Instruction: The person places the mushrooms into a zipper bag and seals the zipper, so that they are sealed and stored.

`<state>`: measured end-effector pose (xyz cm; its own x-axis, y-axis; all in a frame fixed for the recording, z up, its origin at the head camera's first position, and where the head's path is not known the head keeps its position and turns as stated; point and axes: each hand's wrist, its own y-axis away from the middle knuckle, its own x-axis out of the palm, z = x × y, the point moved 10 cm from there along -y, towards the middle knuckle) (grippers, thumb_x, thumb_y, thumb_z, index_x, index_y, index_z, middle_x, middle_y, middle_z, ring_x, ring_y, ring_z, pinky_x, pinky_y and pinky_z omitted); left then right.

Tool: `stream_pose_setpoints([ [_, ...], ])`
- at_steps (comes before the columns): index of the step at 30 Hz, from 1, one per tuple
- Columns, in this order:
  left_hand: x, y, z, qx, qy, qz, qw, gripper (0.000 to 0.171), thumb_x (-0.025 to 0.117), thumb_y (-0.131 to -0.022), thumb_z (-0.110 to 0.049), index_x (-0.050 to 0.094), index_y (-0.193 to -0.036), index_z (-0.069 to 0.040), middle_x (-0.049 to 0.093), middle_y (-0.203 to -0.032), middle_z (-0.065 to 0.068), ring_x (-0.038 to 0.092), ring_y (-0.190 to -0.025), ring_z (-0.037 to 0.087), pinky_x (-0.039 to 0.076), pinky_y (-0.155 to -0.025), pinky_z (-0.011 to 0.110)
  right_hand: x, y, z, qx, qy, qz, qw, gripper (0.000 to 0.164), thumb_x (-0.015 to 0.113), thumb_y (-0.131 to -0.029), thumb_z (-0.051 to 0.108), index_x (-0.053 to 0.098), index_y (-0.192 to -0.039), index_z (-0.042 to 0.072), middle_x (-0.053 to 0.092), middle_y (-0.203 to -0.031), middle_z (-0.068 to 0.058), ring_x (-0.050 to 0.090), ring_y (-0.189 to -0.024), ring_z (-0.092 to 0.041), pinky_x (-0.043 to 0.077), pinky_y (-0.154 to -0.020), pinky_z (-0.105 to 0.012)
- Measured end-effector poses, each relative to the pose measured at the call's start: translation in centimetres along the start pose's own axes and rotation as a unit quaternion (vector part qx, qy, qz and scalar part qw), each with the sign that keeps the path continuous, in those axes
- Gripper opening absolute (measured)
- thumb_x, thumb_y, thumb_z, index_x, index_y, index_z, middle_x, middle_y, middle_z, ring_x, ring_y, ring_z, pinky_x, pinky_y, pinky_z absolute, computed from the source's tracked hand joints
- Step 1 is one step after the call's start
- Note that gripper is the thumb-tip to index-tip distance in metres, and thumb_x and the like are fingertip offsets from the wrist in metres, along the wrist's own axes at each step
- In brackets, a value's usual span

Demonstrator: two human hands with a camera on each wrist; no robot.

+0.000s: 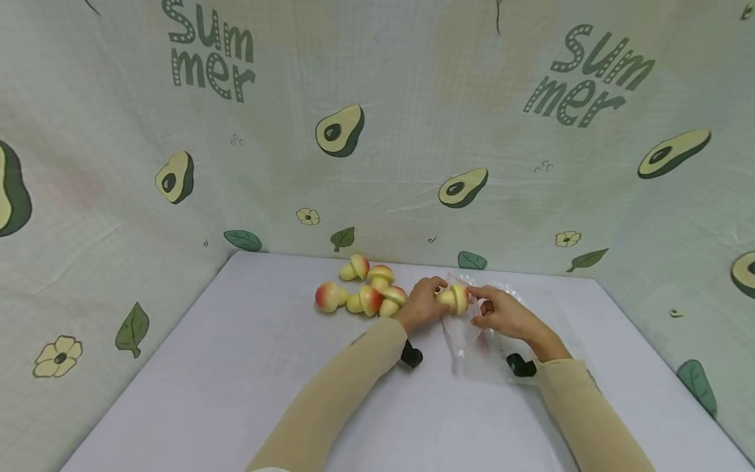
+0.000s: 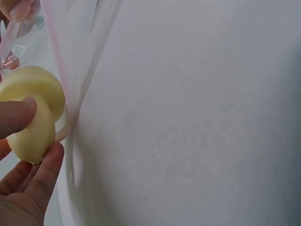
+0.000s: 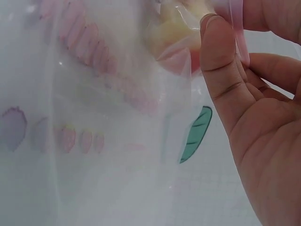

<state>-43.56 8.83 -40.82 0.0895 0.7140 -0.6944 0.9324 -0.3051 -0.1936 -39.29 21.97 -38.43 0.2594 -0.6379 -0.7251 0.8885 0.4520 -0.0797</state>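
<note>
My left hand (image 1: 421,305) holds a yellow toy mushroom (image 1: 459,299) by its stem, thumb on one side and fingers on the other. In the left wrist view, the mushroom's cap (image 2: 42,84) sits right at the pink zip strip of a clear plastic zip bag (image 2: 77,28). Thumb and fingers of my right hand (image 1: 508,317) pinch the bag's edge by its mouth. Through the plastic (image 3: 94,183) in the right wrist view, the mushroom's red and yellow cap (image 3: 178,37) shows blurred behind the film. The bag's surface carries pinkish printed marks.
Several more red and yellow toy mushrooms (image 1: 368,300) lie grouped left of my left hand, towards the back of the white table (image 1: 194,367). A patterned cloth (image 1: 401,216) rises along the table's back and sides.
</note>
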Motion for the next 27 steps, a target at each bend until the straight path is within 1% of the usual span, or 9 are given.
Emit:
stream_pose_setpoints([
  [3, -0.1, -0.1, -0.2, 0.017, 0.004, -0.001, 0.9999, 0.042, 0.072, -0.076, -0.009, 0.061, -0.117, -0.009, 0.059, -0.107, 0.006, 0.055, -0.095, 0.017, 0.045, -0.081, 0.025, -0.1, 0.1, 0.0, 0.003, 0.000, -0.002, 1.000, 0.069, 0.074, -0.077, 0.002, 0.044, -0.138, -0.005, 0.050, -0.098, -0.018, 0.047, -0.068, -0.018, 0.040, -0.050, -0.025],
  [7, -0.2, -0.1, -0.5, 0.028, 0.006, 0.000, 0.9996, 0.040, 0.072, -0.077, -0.006, 0.062, -0.116, -0.007, 0.061, -0.106, 0.006, 0.054, -0.094, 0.016, 0.045, -0.082, 0.025, -0.3, 0.0, 0.2, -0.002, 0.003, -0.006, 1.000, 0.069, 0.075, -0.076, 0.002, 0.045, -0.137, -0.005, 0.051, -0.090, -0.015, 0.046, -0.067, -0.018, 0.039, -0.049, -0.025],
  [11, -0.2, -0.2, -0.5, 0.018, 0.006, 0.001, 0.9998, 0.040, 0.071, -0.078, -0.007, 0.063, -0.117, -0.009, 0.061, -0.108, 0.005, 0.054, -0.096, 0.016, 0.044, -0.085, 0.026, -0.3, 0.0, 0.5, -0.005, 0.002, -0.003, 1.000, 0.069, 0.075, -0.077, 0.003, 0.044, -0.138, -0.005, 0.052, -0.089, -0.014, 0.047, -0.067, -0.019, 0.040, -0.050, -0.026],
  [16, -0.2, -0.4, -0.5, 0.007, -0.004, -0.003, 1.0000, 0.039, 0.070, -0.080, -0.009, 0.064, -0.119, -0.010, 0.060, -0.110, 0.005, 0.054, -0.101, 0.016, 0.044, -0.089, 0.028, -0.1, 0.0, 0.9, -0.006, 0.006, -0.004, 1.000, 0.069, 0.074, -0.077, 0.002, 0.043, -0.139, -0.005, 0.052, -0.091, -0.014, 0.048, -0.068, -0.019, 0.041, -0.050, -0.026],
  [22, -0.1, -0.4, -0.5, 0.005, -0.013, -0.012, 0.9998, 0.039, 0.072, -0.079, -0.011, 0.066, -0.118, -0.011, 0.057, -0.104, 0.005, 0.052, -0.094, 0.015, 0.044, -0.083, 0.027, 0.3, -0.1, 1.3, -0.015, 0.010, 0.000, 1.000, 0.068, 0.073, -0.078, 0.001, 0.044, -0.139, -0.004, 0.050, -0.096, -0.012, 0.048, -0.070, -0.018, 0.042, -0.052, -0.025],
  [27, -0.1, -0.5, -0.4, 0.007, -0.004, -0.021, 0.9998, 0.042, 0.074, -0.078, -0.012, 0.065, -0.119, -0.009, 0.055, -0.103, 0.006, 0.050, -0.091, 0.014, 0.044, -0.081, 0.024, 0.2, -0.1, 1.4, -0.012, 0.020, -0.005, 1.000, 0.068, 0.073, -0.078, 0.001, 0.045, -0.139, -0.003, 0.051, -0.094, -0.011, 0.048, -0.070, -0.018, 0.042, -0.051, -0.025],
])
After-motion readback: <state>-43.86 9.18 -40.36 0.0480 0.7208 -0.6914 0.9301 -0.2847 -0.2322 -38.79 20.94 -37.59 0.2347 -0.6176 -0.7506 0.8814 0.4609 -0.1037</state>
